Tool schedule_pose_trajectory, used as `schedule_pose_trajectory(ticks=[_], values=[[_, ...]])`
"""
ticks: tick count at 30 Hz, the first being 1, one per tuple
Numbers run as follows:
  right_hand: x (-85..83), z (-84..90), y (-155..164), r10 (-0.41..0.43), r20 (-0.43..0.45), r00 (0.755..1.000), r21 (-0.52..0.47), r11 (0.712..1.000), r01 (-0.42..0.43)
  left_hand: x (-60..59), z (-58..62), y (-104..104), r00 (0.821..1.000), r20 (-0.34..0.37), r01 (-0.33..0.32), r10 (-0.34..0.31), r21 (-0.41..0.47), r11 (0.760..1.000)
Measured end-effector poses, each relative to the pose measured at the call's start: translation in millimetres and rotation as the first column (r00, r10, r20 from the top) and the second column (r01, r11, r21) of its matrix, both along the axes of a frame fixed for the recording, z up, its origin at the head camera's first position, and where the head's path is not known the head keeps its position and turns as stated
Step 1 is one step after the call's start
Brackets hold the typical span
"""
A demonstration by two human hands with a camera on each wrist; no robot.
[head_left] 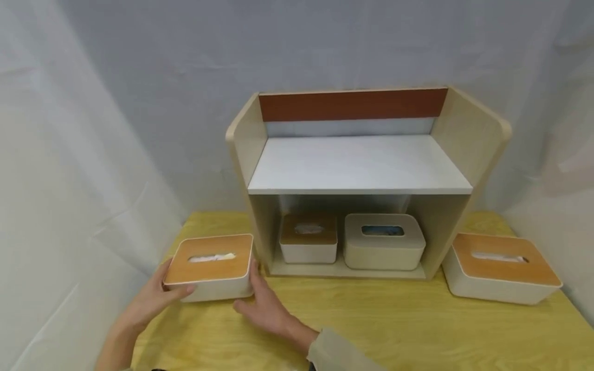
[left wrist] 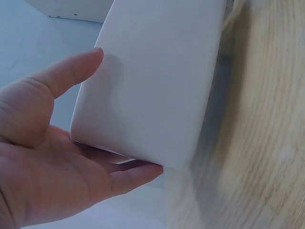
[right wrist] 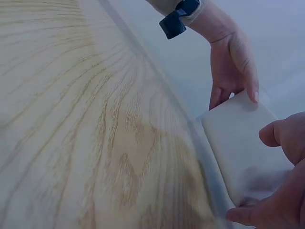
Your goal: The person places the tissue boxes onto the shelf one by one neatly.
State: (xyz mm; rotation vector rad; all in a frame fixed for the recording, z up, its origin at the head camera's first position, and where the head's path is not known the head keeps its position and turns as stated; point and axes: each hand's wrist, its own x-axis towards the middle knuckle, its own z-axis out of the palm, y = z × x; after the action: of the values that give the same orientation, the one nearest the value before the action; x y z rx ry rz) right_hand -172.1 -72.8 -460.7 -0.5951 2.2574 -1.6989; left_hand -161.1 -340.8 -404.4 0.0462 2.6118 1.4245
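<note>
A white tissue box [head_left: 211, 262] with an orange wood-look lid sits between both hands at the left of the table. My left hand [head_left: 150, 296] grips its left end, thumb along the front and fingers round the side. On the opposite end, my right hand [head_left: 269, 308] holds the box, fingers at the side and thumb low by the front. White tissue shows in the lid's slot. In the left wrist view, the left hand [left wrist: 62, 152] cups a corner of the plain white wall. The right wrist view catches both hands at the box [right wrist: 245, 143].
Right of the box stands a two-level shelf [head_left: 359, 162]. Its lower level holds a smaller brown-lidded tissue box [head_left: 308, 252] and an all-cream one [head_left: 385, 256]. Another orange-lidded tissue box [head_left: 501, 288] is at the right on the wood-grain table [head_left: 371, 319]. White sheeting [head_left: 139, 77] hangs around.
</note>
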Motion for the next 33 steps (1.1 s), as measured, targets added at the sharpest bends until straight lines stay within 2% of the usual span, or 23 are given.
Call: schedule_pose_trajectory(ticks=[3,7,15,19,22,25,29,32,33], values=[[3.4,3.8,7.4,0.054,-0.028,0.998,0.029,0.998,-0.053,5.3,3.9,2.4,1.000,-0.019,-0.016,0.017,0.024,1.000],[11.5,8.0,12.4,0.120,-0.074,0.990,0.093,0.989,-0.113,18.2,9.4,-0.8,0.999,-0.009,-0.039,0.039,0.051,0.998],[25.9,13.1,35.8,0.156,-0.133,0.979,0.177,0.975,-0.131,37.9,14.0,6.5,0.999,-0.005,-0.046,0.046,0.053,0.998],[33.7,18.3,46.8,0.203,-0.129,0.971,0.173,0.968,-0.180,47.3,12.5,10.3,0.999,-0.003,-0.038,0.038,0.049,0.998],[39.5,20.9,53.2,0.230,-0.104,0.968,0.142,0.966,-0.214,54.2,8.5,12.0,0.998,-0.048,-0.034,0.034,0.014,0.999],[45.6,22.6,60.7,0.215,-0.105,0.971,0.118,0.972,-0.203,59.6,3.5,15.5,0.989,-0.148,-0.025,0.028,0.018,1.000],[53.1,28.3,73.6,0.159,-0.162,0.974,0.108,0.984,-0.142,66.7,1.6,26.7,0.973,-0.229,0.012,0.022,0.147,0.989],[55.7,34.8,83.4,0.123,-0.208,0.970,0.110,0.989,-0.102,71.2,5.1,38.6,0.956,-0.292,0.105,-0.022,0.270,0.957],[55.9,36.8,86.2,0.112,-0.223,0.968,0.112,0.990,-0.089,72.1,7.1,42.6,0.946,-0.323,0.143,-0.043,0.294,0.945]])
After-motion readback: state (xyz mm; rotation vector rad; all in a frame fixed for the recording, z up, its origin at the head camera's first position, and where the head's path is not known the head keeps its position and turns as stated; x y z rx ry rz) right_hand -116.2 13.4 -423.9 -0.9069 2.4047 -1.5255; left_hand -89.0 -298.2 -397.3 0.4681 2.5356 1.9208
